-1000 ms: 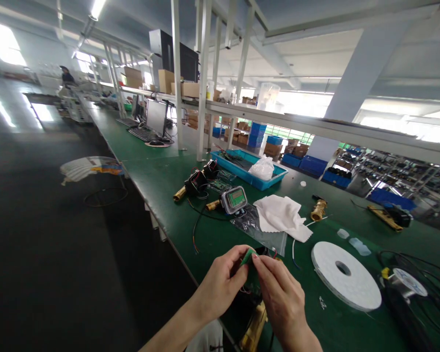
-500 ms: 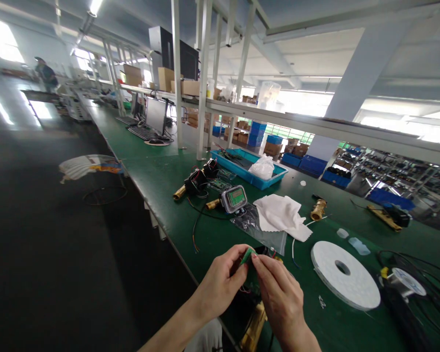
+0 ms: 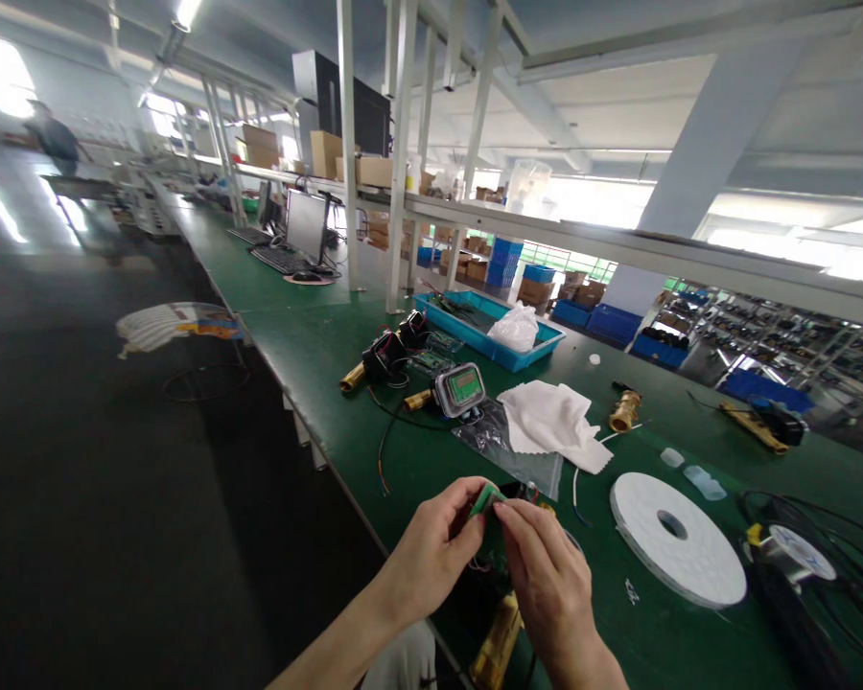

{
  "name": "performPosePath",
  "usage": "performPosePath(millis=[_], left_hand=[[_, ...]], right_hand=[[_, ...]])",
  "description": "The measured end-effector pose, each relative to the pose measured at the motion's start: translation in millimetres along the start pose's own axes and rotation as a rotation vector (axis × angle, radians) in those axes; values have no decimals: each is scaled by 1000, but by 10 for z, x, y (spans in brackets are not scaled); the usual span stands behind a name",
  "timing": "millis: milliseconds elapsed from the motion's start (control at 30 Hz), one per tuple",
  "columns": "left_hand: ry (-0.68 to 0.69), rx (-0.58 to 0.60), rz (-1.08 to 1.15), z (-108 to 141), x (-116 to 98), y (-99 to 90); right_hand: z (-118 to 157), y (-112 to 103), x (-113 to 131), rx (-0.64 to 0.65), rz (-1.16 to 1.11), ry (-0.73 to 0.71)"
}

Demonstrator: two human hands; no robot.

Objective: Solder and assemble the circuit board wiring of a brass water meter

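Note:
Between thumb and fingers, my left hand (image 3: 431, 546) grips a small green circuit board (image 3: 484, 499). My right hand (image 3: 552, 580) is pinched at the board's right edge; whatever is between its fingertips is too small to make out. Below and between the hands lies a brass fitting (image 3: 500, 640), partly covered by my right hand, with dark parts and thin wires above it. A white cloth (image 3: 552, 420) rests on a clear plastic bag (image 3: 539, 470) beyond the hands. Left of the cloth is a meter with a display (image 3: 460, 390).
A large white roll (image 3: 680, 541) and a solder spool (image 3: 798, 554) with black cables lie to the right. Farther back are a blue tray (image 3: 518, 356), brass-and-black assemblies (image 3: 384, 356) and another brass fitting (image 3: 624, 410). The green bench's (image 3: 316, 422) edge runs along the left.
My right fingertips have shifted very slightly at the board, showing more of its edge. My left hand keeps its hold. In the far background, a person has moved left.

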State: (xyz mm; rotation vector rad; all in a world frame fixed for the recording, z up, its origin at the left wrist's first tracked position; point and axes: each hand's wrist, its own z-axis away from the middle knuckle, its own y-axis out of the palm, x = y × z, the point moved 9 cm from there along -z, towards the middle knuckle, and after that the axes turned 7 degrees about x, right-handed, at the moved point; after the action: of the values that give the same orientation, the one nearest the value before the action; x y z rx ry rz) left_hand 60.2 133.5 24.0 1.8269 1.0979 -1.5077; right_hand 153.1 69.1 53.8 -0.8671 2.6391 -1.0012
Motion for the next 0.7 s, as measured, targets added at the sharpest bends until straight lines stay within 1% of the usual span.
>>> performPosePath(millis=[100, 167, 333, 500, 600, 700], left_hand=[[7, 3, 17, -4, -16, 7], [12, -1, 24, -2, -28, 8], [-3, -19, 8, -2, -28, -4], [-12, -15, 18, -8, -29, -8], [-12, -7, 6, -4, -35, -4], [3, 19, -7, 1, -49, 18]], right_hand=[[4, 24, -41, -11, 31, 53], [1, 51, -51, 8, 36, 60], [16, 64, -40, 35, -19, 13], [32, 31, -31, 19, -26, -13], [6, 23, -46, 39, -38, 11], [-55, 25, -90, 76, -79, 67]])
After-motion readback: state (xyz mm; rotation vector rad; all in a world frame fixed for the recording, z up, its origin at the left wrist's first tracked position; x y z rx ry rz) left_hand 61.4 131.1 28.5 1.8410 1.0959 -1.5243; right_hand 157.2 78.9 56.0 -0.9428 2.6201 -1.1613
